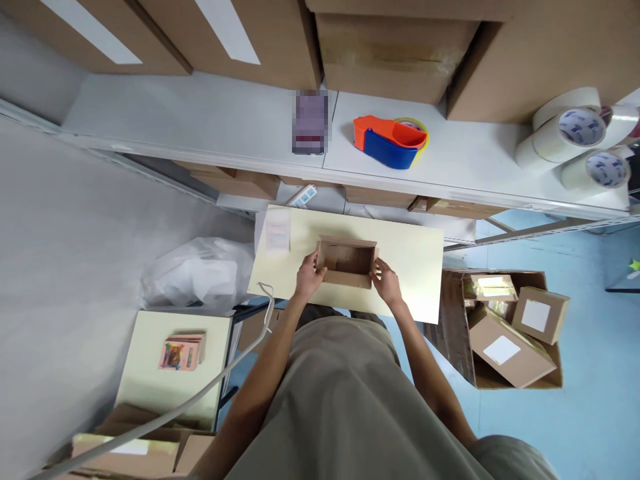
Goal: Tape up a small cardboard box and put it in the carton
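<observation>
A: What are the hands on?

B: A small open cardboard box (pixel 347 261), rectangular, plain brown, flaps up. It sits near the middle of a pale, smooth tabletop (pixel 420 267). The left hand (pixel 310 275) clasps its left end and the right hand (pixel 385 281) its right end, so the two are apart, one at each short side, fingers curled over the walls.

A: Anything else on that table?

B: A flat pale card or label (pixel 278 232) at the far left corner.

A: And farther off?

B: A long white shelf (pixel 210 120) with large matte cardboard cartons (pixel 395 57) stacked at the back. On it lies a tape dispenser (pixel 390 141), glossy orange and blue plastic, and at the far right a cluster of round tape rolls (pixel 575 133).

A: To the right of the table?

B: An open carton on the blue floor (pixel 487 333), holding smaller sealed boxes with white labels (pixel 540 313).

A: Left?

B: A crumpled clear plastic bag (pixel 200 273), and nearer, a low pale table with a thin stack of colourful flat pieces (pixel 183 352).
</observation>
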